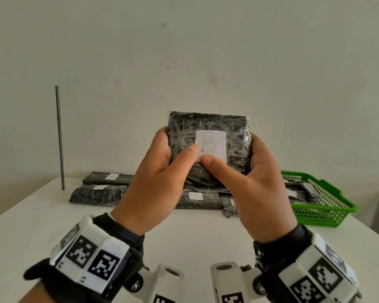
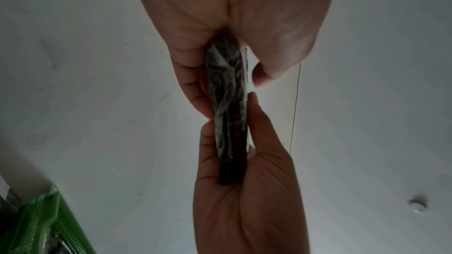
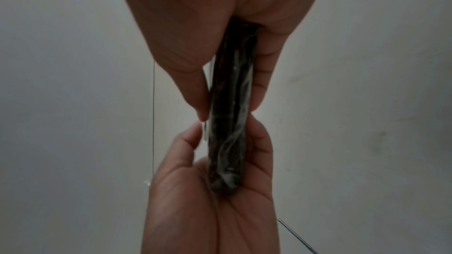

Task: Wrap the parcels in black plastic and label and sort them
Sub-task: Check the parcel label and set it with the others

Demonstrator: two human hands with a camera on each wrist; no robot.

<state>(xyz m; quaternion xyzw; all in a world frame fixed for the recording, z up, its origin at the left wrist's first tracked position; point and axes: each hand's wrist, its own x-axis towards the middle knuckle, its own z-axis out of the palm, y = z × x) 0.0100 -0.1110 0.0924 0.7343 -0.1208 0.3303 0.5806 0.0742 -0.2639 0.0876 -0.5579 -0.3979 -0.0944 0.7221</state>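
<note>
I hold a flat parcel (image 1: 208, 125) wrapped in black plastic upright above the table, its white label (image 1: 213, 142) marked "B" facing me. My left hand (image 1: 162, 162) grips its left edge, with the thumb pressing the label's left side. My right hand (image 1: 258, 184) grips the right edge, its thumb on the label's lower edge. The left wrist view shows the parcel (image 2: 229, 103) edge-on between my left hand (image 2: 220, 16) and right hand (image 2: 247, 190). In the right wrist view the parcel (image 3: 229, 103) is pinched by my right hand (image 3: 208, 26) and left hand (image 3: 215, 210).
Several wrapped, labelled parcels lie at the back of the white table (image 1: 74, 226): two at the left (image 1: 99, 193) and one marked "A" (image 1: 197, 199) behind my hands. A green mesh basket (image 1: 324, 204) at the right holds parcels. A dark rod (image 1: 60, 136) stands at the left.
</note>
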